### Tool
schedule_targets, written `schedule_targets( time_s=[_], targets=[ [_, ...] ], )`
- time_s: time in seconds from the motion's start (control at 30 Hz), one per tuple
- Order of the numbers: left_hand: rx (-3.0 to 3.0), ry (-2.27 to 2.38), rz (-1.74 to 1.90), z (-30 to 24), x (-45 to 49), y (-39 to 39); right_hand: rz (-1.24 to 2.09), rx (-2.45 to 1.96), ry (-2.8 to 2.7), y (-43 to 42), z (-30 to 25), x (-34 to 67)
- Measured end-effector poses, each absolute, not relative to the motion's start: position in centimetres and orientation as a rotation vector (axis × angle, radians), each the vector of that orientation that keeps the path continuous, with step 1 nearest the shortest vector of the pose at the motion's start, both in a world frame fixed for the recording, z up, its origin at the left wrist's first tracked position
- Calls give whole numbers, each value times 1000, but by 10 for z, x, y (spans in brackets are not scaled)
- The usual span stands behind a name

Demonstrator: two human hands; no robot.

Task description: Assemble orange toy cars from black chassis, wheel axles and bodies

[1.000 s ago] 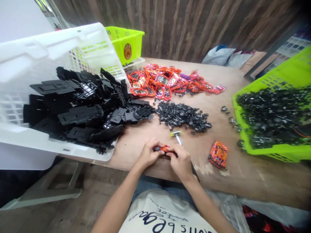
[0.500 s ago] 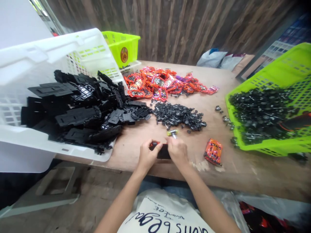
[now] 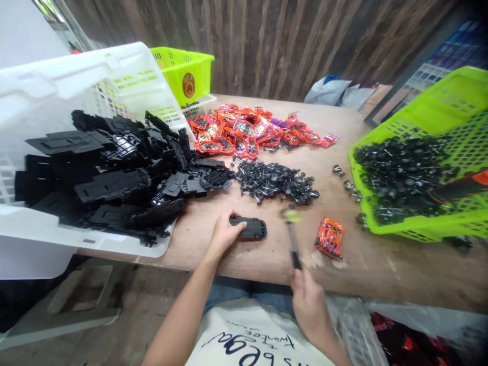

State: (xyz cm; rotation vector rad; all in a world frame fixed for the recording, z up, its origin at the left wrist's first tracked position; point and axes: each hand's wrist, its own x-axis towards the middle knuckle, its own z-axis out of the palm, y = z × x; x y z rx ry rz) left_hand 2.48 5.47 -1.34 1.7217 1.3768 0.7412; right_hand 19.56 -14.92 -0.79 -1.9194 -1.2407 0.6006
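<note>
Black at the grip, a hammer (image 3: 294, 244) is wrapped in the right hand (image 3: 309, 297) at the near edge of the bench (image 3: 200, 229); its blurred head seems yellow-green. Slightly farther, the left hand (image 3: 224, 234) clasps one end of a toy car (image 3: 251, 228), dark underside up on the bench. An orange car (image 3: 330, 237) sits right of the hammer. Behind lies a heap of wheeled axles (image 3: 274, 180), between a white basket (image 3: 114, 242) of black plates (image 3: 114, 183) and a green basket (image 3: 419, 233). Red shells (image 3: 247, 127) pile beyond the axles.
</note>
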Motion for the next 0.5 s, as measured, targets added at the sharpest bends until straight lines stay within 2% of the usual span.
schedule_targets(
  time_s=[0.1, 0.23, 0.3, 0.4, 0.5],
  targets=[
    [1758, 1377, 744, -3, 21, 55, 533, -2088, -1454, -147, -12, 202],
    [1833, 1222, 938, 31, 19, 48, 268, -2144, -1505, -115, 1, 214],
    [1941, 1043, 972, 50, 23, 39, 241, -2004, -1560, -90, 17, 211],
    [2124, 777, 897, 66, 30, 27, 398, -1603, -1637, -57, 43, 200],
    [2137, 732, 858, 67, 32, 20, 501, -1448, -1595, -42, 56, 193]
  ],
)
